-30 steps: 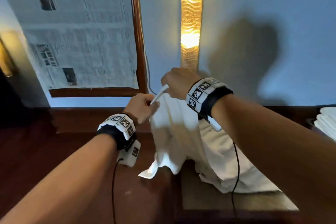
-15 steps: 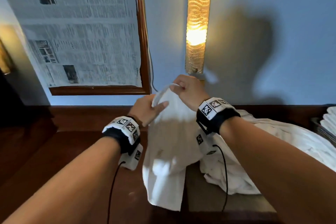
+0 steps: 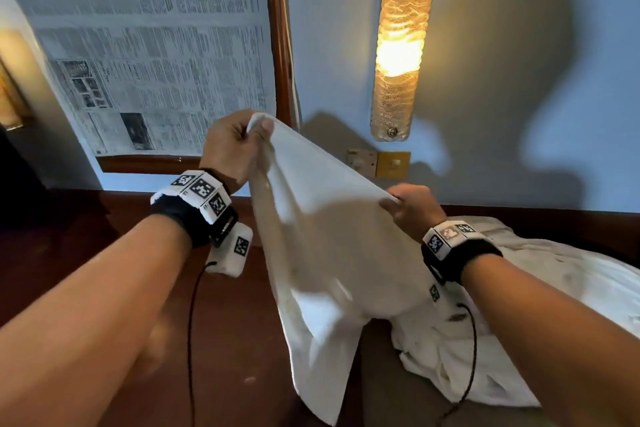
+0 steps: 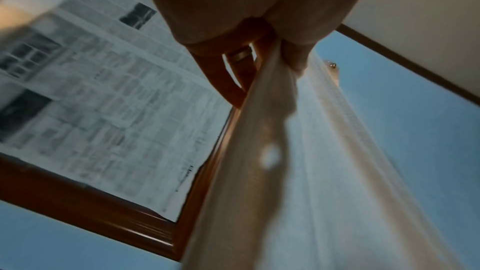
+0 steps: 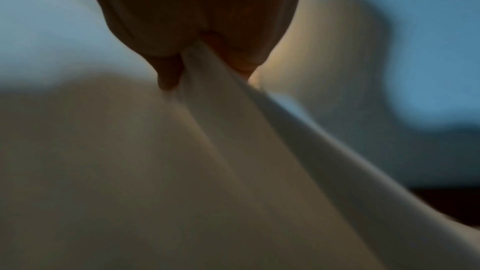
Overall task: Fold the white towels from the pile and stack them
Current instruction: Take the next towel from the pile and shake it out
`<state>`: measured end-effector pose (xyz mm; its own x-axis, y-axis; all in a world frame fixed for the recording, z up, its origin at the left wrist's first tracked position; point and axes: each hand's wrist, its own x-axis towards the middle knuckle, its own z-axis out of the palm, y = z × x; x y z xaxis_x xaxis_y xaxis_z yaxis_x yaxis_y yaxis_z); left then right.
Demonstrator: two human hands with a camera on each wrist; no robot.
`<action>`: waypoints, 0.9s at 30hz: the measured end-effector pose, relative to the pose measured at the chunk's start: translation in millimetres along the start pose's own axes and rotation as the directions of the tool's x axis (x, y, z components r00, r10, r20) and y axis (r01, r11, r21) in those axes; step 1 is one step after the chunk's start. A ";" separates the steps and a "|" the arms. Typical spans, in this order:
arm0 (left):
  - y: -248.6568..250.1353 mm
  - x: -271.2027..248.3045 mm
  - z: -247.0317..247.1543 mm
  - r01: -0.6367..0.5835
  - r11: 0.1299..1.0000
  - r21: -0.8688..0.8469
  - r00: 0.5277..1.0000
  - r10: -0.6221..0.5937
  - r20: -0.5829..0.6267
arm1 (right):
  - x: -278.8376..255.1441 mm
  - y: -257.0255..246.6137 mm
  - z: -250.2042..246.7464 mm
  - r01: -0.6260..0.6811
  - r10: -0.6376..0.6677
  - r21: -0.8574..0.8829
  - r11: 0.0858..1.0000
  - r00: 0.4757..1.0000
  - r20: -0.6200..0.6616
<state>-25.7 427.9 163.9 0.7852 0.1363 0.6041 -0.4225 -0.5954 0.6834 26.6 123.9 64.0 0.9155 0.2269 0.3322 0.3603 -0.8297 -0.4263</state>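
A white towel [image 3: 325,253] hangs in the air between both hands, its top edge stretched taut and sloping down to the right. My left hand [image 3: 239,146] pinches the upper left corner, held high near the mirror frame; the wrist view shows thumb and fingers clamped on the towel [image 4: 272,130]. My right hand [image 3: 408,208] pinches the edge lower on the right, seen close up gripping the towel [image 5: 207,151]. The towel's bottom hangs down to the dark wooden counter [image 3: 86,253]. A pile of white towels [image 3: 540,295] lies on the counter behind and under my right forearm.
A wood-framed mirror covered with newspaper [image 3: 149,55] hangs on the blue wall at left. A lit wall lamp [image 3: 401,38] glows in the middle, with a brass switch plate [image 3: 379,163] below it. Cables hang from both wrist bands.
My hands have drawn apart: the left rose up and left with the corner, the right slid down and right along the edge. The bunched towel has spread out between them.
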 end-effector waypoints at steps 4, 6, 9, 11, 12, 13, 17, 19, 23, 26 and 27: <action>-24.8 1.8 -16.2 0.052 0.998 0.027 0.998 -0.051 -0.020 | -29.7 67.8 -10.4 -0.347 0.359 -0.132 0.929 0.930 0.078; -29.6 0.1 -11.3 0.049 0.998 -0.040 0.999 -0.048 0.011 | -26.2 64.7 -17.5 -0.386 0.385 -0.011 0.922 0.922 -0.044; -18.8 -4.5 15.6 0.034 0.979 -0.202 0.990 -0.005 0.142 | -5.7 11.0 -31.7 -0.180 0.206 0.158 0.971 0.963 -0.173; -4.1 -8.2 38.0 0.028 0.951 -0.309 0.972 0.047 0.232 | 6.3 -34.0 -43.5 0.005 0.042 0.183 0.983 0.966 -0.254; 2.9 -10.4 47.3 0.021 0.936 -0.352 0.961 0.078 0.265 | 9.5 -55.6 -49.7 0.085 -0.025 0.190 0.978 0.954 -0.299; 10.7 -13.7 54.5 0.026 0.924 -0.382 0.950 0.096 0.297 | 10.3 -75.6 -55.6 0.156 -0.083 0.192 0.969 0.937 -0.338; 26.5 -25.0 63.7 0.144 0.907 -0.395 0.926 0.017 0.376 | 2.6 -126.3 -70.7 0.195 -0.132 0.107 0.975 0.893 -0.431; 27.8 -28.3 52.4 0.088 0.916 -0.391 0.927 0.069 0.370 | -7.2 -132.7 -69.6 0.178 -0.138 0.046 0.983 0.879 -0.456; 28.5 -34.9 14.6 -0.083 0.920 -0.384 0.924 0.215 0.316 | -41.9 -139.1 -46.6 0.247 -0.251 -0.059 0.967 0.889 -0.384; 18.7 -37.0 -7.0 -0.032 0.889 -0.457 0.920 0.205 0.334 | -66.9 -108.2 -21.4 -0.051 0.018 -0.208 0.977 0.987 -0.158; 14.8 -38.3 -13.6 0.014 0.872 -0.489 0.912 0.189 0.363 | -79.6 -92.3 -14.4 -0.229 0.214 -0.219 0.949 0.973 -0.087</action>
<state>-68.2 424.7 156.5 0.8011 -0.2754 0.5313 -0.5788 -0.1306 0.8050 -82.1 175.2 89.0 0.9524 -0.0015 0.3048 0.0933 -0.9506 -0.2962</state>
